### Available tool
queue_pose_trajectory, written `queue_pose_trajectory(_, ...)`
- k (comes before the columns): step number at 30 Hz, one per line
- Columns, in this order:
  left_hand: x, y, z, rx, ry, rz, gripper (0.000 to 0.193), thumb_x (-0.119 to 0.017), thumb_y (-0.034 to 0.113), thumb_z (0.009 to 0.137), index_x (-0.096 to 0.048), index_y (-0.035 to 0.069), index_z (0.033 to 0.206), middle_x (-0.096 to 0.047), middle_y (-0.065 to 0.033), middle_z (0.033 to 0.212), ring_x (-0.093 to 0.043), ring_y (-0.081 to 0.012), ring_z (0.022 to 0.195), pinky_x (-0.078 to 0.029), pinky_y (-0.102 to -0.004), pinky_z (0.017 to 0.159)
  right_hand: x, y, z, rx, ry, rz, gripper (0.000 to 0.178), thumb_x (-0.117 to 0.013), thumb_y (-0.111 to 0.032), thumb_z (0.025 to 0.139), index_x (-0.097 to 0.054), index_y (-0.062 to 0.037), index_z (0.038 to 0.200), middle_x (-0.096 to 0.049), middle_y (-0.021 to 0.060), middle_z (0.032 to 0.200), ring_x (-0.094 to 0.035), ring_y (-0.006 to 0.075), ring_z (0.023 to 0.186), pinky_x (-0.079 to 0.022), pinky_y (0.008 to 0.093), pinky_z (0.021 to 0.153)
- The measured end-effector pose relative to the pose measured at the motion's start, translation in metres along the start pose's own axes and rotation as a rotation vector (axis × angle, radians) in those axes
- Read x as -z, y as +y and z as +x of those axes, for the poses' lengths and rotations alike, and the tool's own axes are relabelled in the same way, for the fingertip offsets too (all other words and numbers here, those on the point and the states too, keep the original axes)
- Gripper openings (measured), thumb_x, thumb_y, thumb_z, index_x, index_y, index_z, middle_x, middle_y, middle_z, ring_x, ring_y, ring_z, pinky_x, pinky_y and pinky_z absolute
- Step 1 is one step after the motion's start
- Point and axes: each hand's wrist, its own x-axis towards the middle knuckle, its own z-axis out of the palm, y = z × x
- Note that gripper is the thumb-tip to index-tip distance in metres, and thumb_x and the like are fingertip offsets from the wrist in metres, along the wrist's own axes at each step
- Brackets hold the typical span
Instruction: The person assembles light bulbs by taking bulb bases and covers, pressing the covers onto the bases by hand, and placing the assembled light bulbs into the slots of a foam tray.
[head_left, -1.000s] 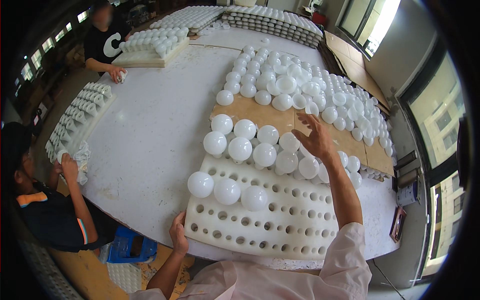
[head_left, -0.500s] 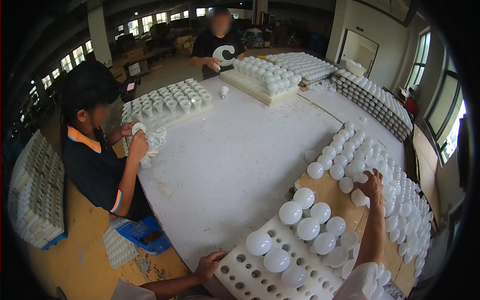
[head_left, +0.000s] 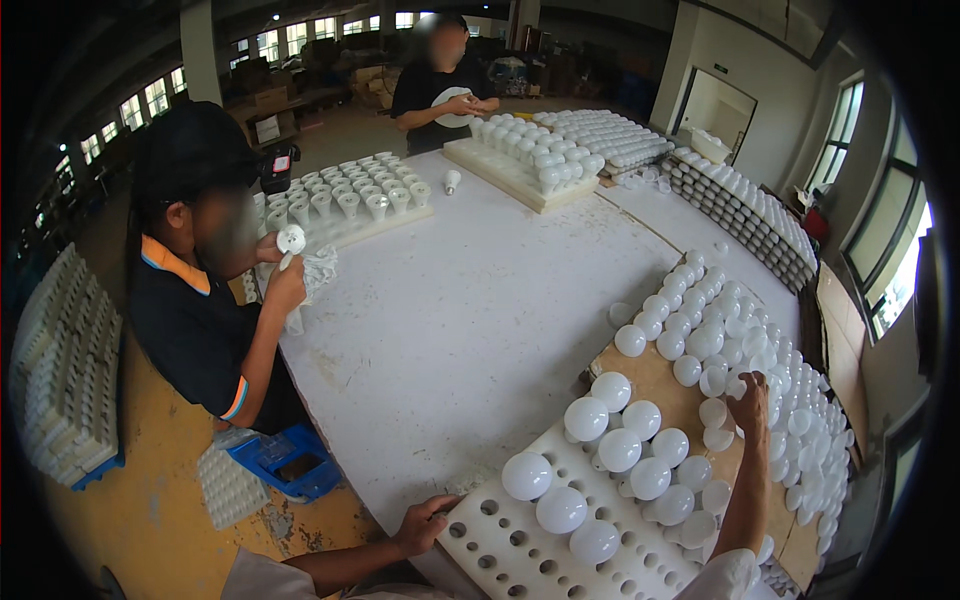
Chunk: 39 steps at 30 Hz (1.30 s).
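Note:
My left hand (head_left: 425,522) grips the left corner of a white foam tray (head_left: 487,535) with rows of round holes. Several white globe bulb covers (head_left: 561,510) stand on the tray, mostly along its far and right parts. On the right, my right hand (head_left: 749,405) reaches into a spread of loose white bulb covers (head_left: 687,371). Its fingers are closed on a bulb cover (head_left: 737,384), partly hidden behind them. These covers lie on a brown board (head_left: 650,386) beside the tray.
At left, a co-worker (head_left: 200,270) handles a white bulb part near a tray of white cup-shaped bases (head_left: 348,204). Another person (head_left: 440,85) stands at the far side by a filled bulb tray (head_left: 540,195). Stacked bulb trays (head_left: 745,215) stand far right. A blue crate (head_left: 290,462) sits lower left.
My right hand has drawn slightly nearer among the bulb covers, and its spread fingers have closed. My left hand and the tray have shifted slightly. The far person's hands have come together.

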Motion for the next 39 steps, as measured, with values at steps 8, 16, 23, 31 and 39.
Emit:
queue_pose_trajectory(8, -0.013, -0.003, -0.016, -0.016, 0.036, -0.070, 0.043, -0.045, 0.020, 0.091, -0.049, -0.004, 0.126, -0.060, -0.0174, 0.118, -0.058, -0.0231, 0.109, -0.043, -0.0332, 0.095, 0.029, 0.004, -0.039, -0.123, 0.008, -0.024, 0.044, -0.074, -0.012, 0.066, -0.059, -0.0015, 0.106, -0.056, 0.0193, 0.113, -0.051, 0.0378, 0.107, -0.043, 0.0433, 0.093)
queue_pose_trajectory(16, 0.029, 0.031, 0.013, -0.163, 0.148, -0.047, 0.043, -0.037, 0.027, 0.098, -0.053, -0.004, 0.123, -0.060, -0.0160, 0.119, -0.057, -0.0219, 0.110, -0.042, -0.0331, 0.095, 0.024, 0.001, -0.043, 0.128, 0.042, 0.032, 0.036, -0.065, -0.004, 0.073, -0.057, -0.0007, 0.108, -0.058, 0.0222, 0.108, -0.055, 0.0403, 0.103, -0.044, 0.0439, 0.090)
queue_pose_trajectory(23, 0.137, 0.022, 0.153, -0.194, 0.435, 0.582, 0.050, -0.061, 0.007, 0.080, -0.046, -0.001, 0.128, -0.048, -0.0223, 0.133, -0.048, -0.0300, 0.123, -0.040, -0.0370, 0.101, 0.045, 0.008, -0.053, -0.072, 0.166, 0.013, 0.037, -0.066, -0.014, 0.078, -0.057, -0.0014, 0.113, -0.061, 0.0200, 0.109, -0.059, 0.0375, 0.100, -0.046, 0.0435, 0.087)
queue_pose_trajectory(31, 0.112, -0.002, 0.289, 0.139, 0.060, 1.008, 0.074, -0.074, 0.027, 0.072, -0.040, -0.002, 0.130, -0.033, -0.0231, 0.144, -0.032, -0.0320, 0.135, -0.029, -0.0371, 0.111, 0.150, -0.077, -0.201, 0.332, -0.007, 0.201, 0.051, -0.073, -0.015, 0.067, -0.052, -0.0007, 0.111, -0.055, 0.0184, 0.107, -0.052, 0.0354, 0.100, -0.043, 0.0414, 0.089)
queue_pose_trajectory(39, 0.093, 0.002, 0.279, 0.052, 0.280, 0.789, 0.058, -0.075, 0.026, 0.070, -0.051, -0.003, 0.114, -0.062, -0.0187, 0.107, -0.060, -0.0327, 0.099, -0.049, -0.0379, 0.085, 0.131, -0.119, -0.345, -0.177, -0.485, 0.475, 0.050, -0.076, -0.012, 0.065, -0.056, -0.0017, 0.110, -0.055, 0.0191, 0.106, -0.054, 0.0355, 0.099, -0.045, 0.0412, 0.089)
